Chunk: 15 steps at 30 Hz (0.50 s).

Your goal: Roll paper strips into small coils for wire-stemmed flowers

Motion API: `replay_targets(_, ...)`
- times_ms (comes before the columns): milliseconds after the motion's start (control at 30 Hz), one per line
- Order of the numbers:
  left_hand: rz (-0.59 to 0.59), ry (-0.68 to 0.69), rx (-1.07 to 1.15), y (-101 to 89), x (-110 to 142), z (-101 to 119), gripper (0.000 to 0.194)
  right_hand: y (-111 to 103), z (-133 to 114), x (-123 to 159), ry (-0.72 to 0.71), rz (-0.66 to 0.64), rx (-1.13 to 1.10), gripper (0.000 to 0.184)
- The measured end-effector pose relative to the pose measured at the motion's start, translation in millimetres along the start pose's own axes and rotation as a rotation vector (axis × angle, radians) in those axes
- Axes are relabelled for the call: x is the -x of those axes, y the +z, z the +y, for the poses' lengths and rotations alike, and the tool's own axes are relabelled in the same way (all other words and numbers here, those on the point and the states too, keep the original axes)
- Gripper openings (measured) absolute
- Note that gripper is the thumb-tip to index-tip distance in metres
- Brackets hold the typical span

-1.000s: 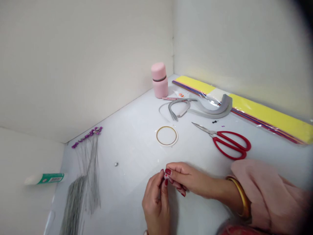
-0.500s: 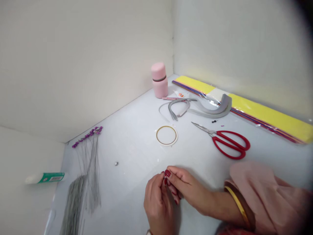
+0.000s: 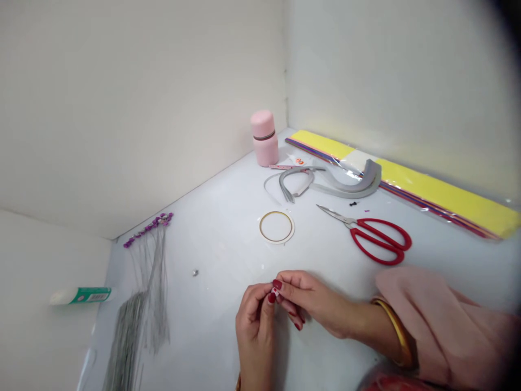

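My left hand [image 3: 255, 326] and my right hand [image 3: 311, 298] meet at the fingertips, low in the middle of the white table [image 3: 211, 255]. Between their red-painted nails they pinch a tiny white and red piece [image 3: 275, 292], mostly hidden by the fingers, so I cannot tell what it is. A gold bangle [image 3: 396, 331] circles my right wrist under a pink sleeve [image 3: 443, 320]. The nearest object is a gold-edged paper ring [image 3: 277, 227], lying above the hands and apart from them.
Red-handled scissors [image 3: 376, 239] lie to the right, below grey quilling strips [image 3: 325, 182], a pink bottle [image 3: 264, 138] and yellow paper packs [image 3: 427, 187]. On the left lie thin wires with purple beads [image 3: 148, 228] and a glue tube [image 3: 81, 296]. White walls bound the table's back.
Both hands have shifted slightly left and up, still pinching the small piece. The view has tilted a little; the objects on the table have not visibly moved.
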<state>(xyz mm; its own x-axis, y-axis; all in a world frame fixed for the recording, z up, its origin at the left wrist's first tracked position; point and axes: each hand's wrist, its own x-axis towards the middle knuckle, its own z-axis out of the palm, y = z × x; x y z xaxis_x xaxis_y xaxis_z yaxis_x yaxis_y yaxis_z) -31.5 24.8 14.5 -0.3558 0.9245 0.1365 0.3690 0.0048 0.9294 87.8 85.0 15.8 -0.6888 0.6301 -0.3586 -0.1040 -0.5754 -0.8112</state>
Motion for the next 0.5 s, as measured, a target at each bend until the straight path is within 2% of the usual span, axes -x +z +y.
replay_targets(67,-0.027,0.001,-0.039,-1.1,3,-7,0.02,1,1,0,0.001,0.024,-0.013,0.033)
replay_targets(233,-0.028,0.165,-0.195,-2.4,9,-17,0.024,2,3,-1,-0.023,0.04,0.032,0.033)
replay_targets(400,-0.121,0.075,-0.114,-4.5,5,-13,0.021,-6,-2,-2,-0.071,-0.013,0.279,0.034)
replay_targets(500,-0.12,0.112,-0.145,-3.8,3,-14,0.021,-9,-3,-2,-0.102,-0.029,0.398,0.036)
